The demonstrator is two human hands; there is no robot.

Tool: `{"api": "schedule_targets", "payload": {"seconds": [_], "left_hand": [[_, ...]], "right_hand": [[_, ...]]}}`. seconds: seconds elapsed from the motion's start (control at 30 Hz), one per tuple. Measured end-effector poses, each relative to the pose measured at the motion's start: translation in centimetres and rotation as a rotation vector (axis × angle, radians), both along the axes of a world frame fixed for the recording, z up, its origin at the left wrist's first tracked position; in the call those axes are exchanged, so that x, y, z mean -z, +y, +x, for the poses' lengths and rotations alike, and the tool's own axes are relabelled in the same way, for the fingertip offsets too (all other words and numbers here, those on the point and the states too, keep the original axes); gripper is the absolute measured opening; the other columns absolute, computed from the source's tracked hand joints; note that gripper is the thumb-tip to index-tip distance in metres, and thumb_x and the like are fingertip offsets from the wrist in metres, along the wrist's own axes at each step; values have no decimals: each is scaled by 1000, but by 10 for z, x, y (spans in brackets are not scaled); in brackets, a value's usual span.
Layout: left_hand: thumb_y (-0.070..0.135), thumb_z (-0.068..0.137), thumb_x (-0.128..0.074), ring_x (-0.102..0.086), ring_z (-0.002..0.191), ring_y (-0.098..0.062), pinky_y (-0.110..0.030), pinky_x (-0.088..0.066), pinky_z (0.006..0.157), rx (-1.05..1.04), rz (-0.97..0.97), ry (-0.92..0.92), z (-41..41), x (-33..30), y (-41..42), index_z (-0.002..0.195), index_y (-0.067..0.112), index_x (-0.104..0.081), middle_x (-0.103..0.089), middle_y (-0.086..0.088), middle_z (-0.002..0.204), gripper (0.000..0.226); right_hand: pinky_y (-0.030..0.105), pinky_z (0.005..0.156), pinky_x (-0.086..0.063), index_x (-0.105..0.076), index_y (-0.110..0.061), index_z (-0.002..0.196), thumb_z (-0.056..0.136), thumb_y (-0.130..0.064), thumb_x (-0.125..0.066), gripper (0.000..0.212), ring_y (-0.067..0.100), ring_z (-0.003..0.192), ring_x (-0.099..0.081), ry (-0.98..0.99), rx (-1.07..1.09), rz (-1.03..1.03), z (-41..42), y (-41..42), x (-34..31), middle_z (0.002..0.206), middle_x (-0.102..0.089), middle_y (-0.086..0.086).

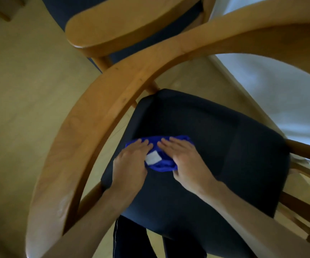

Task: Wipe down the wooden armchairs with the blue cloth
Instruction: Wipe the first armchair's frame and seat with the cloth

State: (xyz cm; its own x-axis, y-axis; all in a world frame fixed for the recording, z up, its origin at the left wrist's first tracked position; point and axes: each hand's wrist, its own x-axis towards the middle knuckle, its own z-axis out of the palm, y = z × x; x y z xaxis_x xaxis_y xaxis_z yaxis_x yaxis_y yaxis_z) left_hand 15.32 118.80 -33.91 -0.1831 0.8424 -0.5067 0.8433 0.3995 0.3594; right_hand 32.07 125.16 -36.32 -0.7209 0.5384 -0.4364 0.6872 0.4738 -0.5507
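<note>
Head view: blue cloth (159, 157), bunched with a white tag up, on the dark seat (215, 146) of the near armchair (79, 138). Left hand (132, 161) and right hand (184, 161) side by side, fingers flat, pressing on it, forearms reaching in from below. Soft, light and likely to ruck; best gathered at the bunched middle. Second armchair (117, 28) just behind.

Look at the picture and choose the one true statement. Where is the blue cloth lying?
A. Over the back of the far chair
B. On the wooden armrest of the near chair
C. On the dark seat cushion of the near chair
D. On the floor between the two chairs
C: the blue cloth lies on the dark seat cushion, with the left hand and right hand pressing flat on it.
</note>
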Motion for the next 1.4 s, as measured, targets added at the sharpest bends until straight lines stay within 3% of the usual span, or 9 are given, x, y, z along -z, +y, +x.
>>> {"api": "schedule_targets", "payload": {"seconds": [0.13, 0.3, 0.4, 0.57, 0.73, 0.93, 1.07, 1.2, 1.4], "left_hand": [[4, 80, -64, -61, 110, -16, -25, -44, 84, -141, 84, 38, -2, -5, 19, 130, 27, -54, -63, 3, 123, 56], [10, 93, -52, -52, 95, 10, -5, -35, 85, -285, 418, 86, -16, 6, 89, 113, 22, -55, -56, 14, 105, 24], [7, 93, -47, -57, 103, -14, -24, -44, 87, -287, 346, 219, -15, 25, 104, 119, 19, -54, -60, 1, 113, 29], [1, 88, -51, -60, 98, -18, -30, -51, 81, -281, 284, 194, -16, 28, 92, 120, 18, -58, -60, -2, 112, 37], [-7, 72, -69, -55, 123, -27, -35, -38, 105, -178, 196, 180, 2, 13, 35, 123, 6, -61, -62, -11, 126, 53], [17, 89, -60, -21, 145, -12, -28, -14, 117, 27, -180, 130, 22, -2, -29, 150, 22, -29, -31, 5, 155, 69], [8, 75, -66, -58, 115, -22, -35, -45, 99, -60, 109, 170, 2, -12, 6, 130, 12, -54, -61, -7, 126, 57], [5, 86, -47, -59, 97, -22, -31, -43, 80, -196, 299, 202, -10, 4, 78, 113, 15, -55, -60, -6, 108, 30], [-8, 85, -51, -55, 117, -25, -36, -47, 91, -209, 259, 154, -8, 25, 56, 127, 14, -53, -56, -6, 130, 48]], "right_hand": [[22, 118, -15, -34, -20, 153, 82, -4, -68, 80, 12, 144, -32, 73, -16, 9, 2, 36, -10, 155, -38, -4], [43, 121, -10, -29, -18, 154, 85, -3, -65, 79, 20, 150, -18, 73, 83, 298, -42, 122, -5, 161, -26, 2], [44, 115, -29, -44, -20, 141, 87, -4, -62, 60, 25, 140, -33, -26, 85, 262, -67, 142, 9, 147, -41, 5], [30, 103, -38, -52, -19, 137, 85, -2, -62, 56, 20, 119, -52, 40, 164, 105, -59, 126, 12, 128, -59, 2], [25, 119, -7, -36, -19, 151, 85, -6, -65, 73, 16, 146, -24, -49, 52, 73, -34, 67, -4, 158, -34, -1], [30, 123, -10, -20, -28, 156, 93, -24, -57, 73, 8, 150, -13, -173, -215, 3, -1, 14, -11, 163, -18, -11], [26, 118, -17, -32, -29, 152, 86, -14, -66, 76, 10, 145, -29, -29, -23, 78, -8, 45, -18, 157, -34, -9], [36, 118, -24, -33, -27, 152, 87, -2, -60, 75, 21, 145, -31, 53, 197, 179, -34, 102, -13, 157, -36, 1], [39, 123, -11, -23, -26, 156, 93, -4, -55, 74, 28, 151, -13, -73, 147, 172, -34, 63, 6, 163, -18, 6]]}}
